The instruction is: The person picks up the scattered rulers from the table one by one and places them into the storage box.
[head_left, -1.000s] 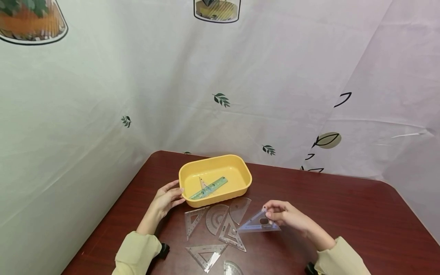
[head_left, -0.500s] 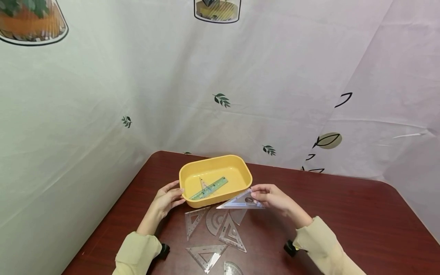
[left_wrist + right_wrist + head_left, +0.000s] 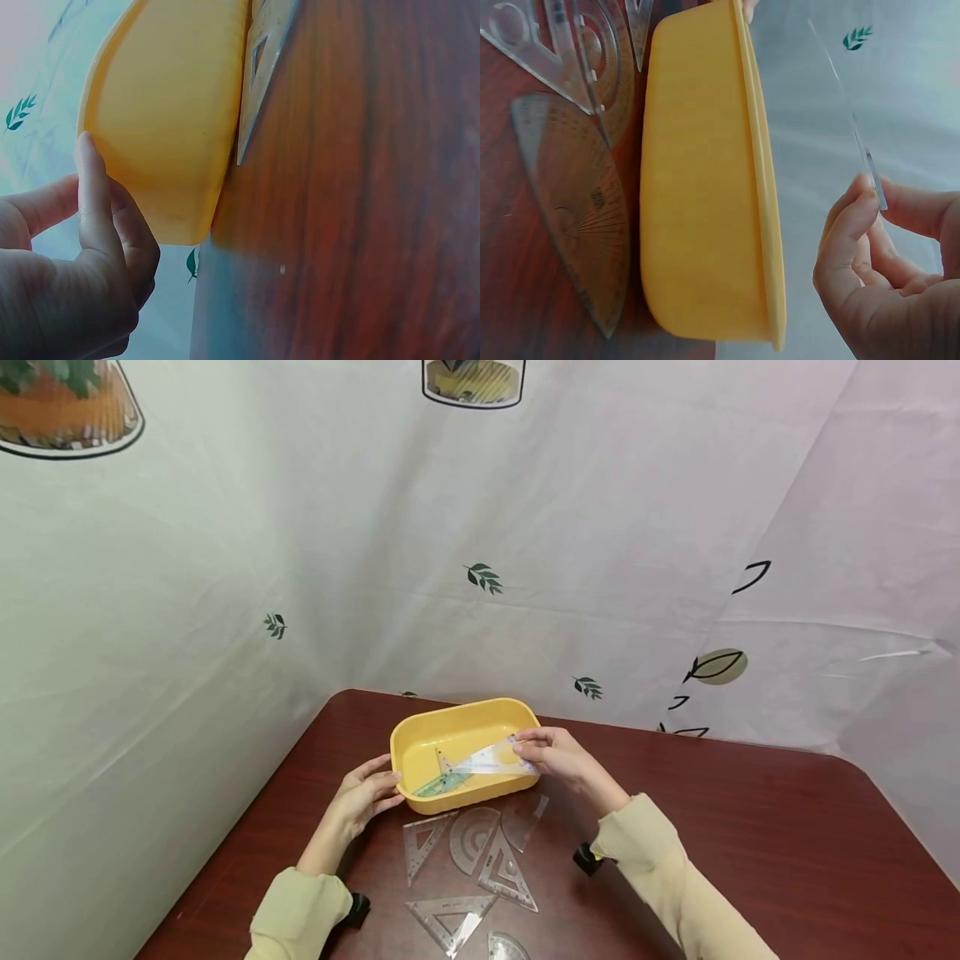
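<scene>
My right hand (image 3: 561, 758) pinches a clear set square (image 3: 486, 760) by one corner, over the inside of a yellow plastic tray (image 3: 420, 727). Edge-on in the right wrist view, the set square (image 3: 868, 159) sits between thumb and fingertips, above the tray's rim. My left hand (image 3: 366, 793) holds the tray's near left corner; in the left wrist view a fingertip lies on the rim and the other fingers bend against the outer wall. Inside the tray lie a green ruler (image 3: 442, 783) and a small pinkish set square (image 3: 441, 758), partly covered by the held one.
On the dark red table (image 3: 720, 827), before the tray, lie several clear pieces: a set square (image 3: 420, 843), a protractor (image 3: 467, 839), another protractor (image 3: 577, 217), a set square (image 3: 497, 881), a larger set square (image 3: 442, 922) and a small protractor (image 3: 504, 947). A white patterned cloth (image 3: 600, 527) hangs behind.
My right hand has carried the set square left and away from me, from above the table to over the tray. The left hand and the tray have stayed in place.
</scene>
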Demonstrator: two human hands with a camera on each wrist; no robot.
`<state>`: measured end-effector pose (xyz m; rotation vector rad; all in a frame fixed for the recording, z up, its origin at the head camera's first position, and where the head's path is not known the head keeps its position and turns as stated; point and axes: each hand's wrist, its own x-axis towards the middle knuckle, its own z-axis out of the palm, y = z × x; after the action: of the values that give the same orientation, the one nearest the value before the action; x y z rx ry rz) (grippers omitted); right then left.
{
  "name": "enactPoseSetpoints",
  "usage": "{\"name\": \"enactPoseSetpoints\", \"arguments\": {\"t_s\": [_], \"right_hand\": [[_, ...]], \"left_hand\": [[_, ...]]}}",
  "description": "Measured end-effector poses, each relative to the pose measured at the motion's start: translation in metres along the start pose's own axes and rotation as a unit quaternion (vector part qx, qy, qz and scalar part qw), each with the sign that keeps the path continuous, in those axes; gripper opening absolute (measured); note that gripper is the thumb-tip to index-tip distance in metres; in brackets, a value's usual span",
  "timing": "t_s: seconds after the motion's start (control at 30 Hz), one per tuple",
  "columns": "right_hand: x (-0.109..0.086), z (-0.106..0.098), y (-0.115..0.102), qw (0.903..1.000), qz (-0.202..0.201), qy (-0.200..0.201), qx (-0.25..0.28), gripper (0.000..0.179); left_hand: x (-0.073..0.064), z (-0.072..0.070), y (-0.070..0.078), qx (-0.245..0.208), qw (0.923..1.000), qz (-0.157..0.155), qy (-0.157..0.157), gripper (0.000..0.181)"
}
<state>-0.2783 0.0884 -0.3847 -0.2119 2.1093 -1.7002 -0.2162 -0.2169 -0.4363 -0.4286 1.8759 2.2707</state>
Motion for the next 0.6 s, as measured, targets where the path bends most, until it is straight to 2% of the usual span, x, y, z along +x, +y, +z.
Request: {"name": "enactPoseSetpoints", "arguments": {"t_s": [0.23,0.6], "right_hand": [[0.018,0.009,-0.007,0.9992,0.003,0.031,-0.026,0.035],[0.038,0.018,0.001,0.9988,0.000,0.031,-0.039,0.035]], "left_hand": [[0.000,0.001,-0.001,-0.005,1.0000,0.000,-0.001,0.065],[0.000,-0.001,-0.001,-0.003,1.0000,0.000,-0.003,0.066]]}}
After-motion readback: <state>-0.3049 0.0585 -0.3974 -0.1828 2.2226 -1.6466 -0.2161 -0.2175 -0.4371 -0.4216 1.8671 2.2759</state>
